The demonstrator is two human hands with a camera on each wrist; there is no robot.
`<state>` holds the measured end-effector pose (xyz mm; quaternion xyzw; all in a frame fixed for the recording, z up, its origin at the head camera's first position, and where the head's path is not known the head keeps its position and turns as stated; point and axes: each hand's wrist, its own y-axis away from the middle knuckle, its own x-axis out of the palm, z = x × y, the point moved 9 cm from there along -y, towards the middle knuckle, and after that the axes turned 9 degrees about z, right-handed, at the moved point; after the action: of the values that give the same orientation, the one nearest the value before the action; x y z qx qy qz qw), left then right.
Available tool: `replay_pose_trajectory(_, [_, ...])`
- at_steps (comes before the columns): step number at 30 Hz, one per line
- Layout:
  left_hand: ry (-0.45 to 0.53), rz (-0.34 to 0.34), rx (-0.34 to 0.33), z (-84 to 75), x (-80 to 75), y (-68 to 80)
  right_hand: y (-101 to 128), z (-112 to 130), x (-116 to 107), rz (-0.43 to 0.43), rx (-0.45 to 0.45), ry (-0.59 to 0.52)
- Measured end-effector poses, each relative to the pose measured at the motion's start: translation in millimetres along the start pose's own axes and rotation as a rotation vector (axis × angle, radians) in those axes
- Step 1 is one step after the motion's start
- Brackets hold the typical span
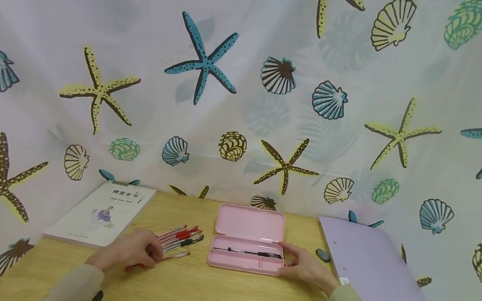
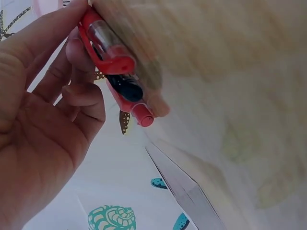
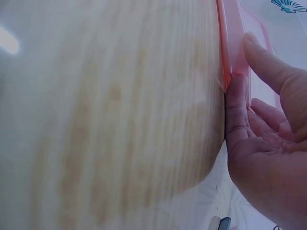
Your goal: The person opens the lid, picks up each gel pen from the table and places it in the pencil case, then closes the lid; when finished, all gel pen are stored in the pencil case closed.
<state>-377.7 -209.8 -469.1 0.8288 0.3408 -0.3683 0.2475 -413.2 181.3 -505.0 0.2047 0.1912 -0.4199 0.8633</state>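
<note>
My left hand (image 1: pixel 135 250) is at the left of the table and pinches a red pen (image 2: pixel 108 48) between thumb and fingers. Just beyond it lie several red and black pens (image 1: pixel 181 235) in a loose bunch. A pink pencil case (image 1: pixel 232 263) stands with its lid (image 1: pixel 250 222) raised at the table's middle. Inside its long compartment lies a black pen (image 1: pixel 268 254); the small front compartments hold nothing visible. My right hand (image 1: pixel 306 267) holds the case's right end, its thumb at the front corner and its fingers farther back.
At the back left lies a white book (image 1: pixel 104 213). A purple folder (image 1: pixel 378 270) covers the right side, and a small dark oval object (image 1: pixel 323 255) sits between it and the pencil case. A patterned curtain (image 1: pixel 244 113) hangs behind the table (image 1: pixel 195 293).
</note>
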Motion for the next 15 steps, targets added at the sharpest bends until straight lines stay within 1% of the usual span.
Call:
replay_pose_trajectory(5, [-0.027, 0.011, -0.032, -0.1, 2.8, -3.2, -1.0, -0.6, -1.6, -0.010, 0.007, 0.013])
replay_pose_trajectory(11, [-0.017, -0.014, -0.076, -0.6, 1.9, -10.5, 0.1, 2.7, -1.2, -0.005, -0.021, 0.002])
replay_pose_trajectory(15, [-0.013, -0.045, -0.068, -6.0, -3.8, -18.3, 0.2, 4.2, -1.2, -0.003, -0.017, 0.009])
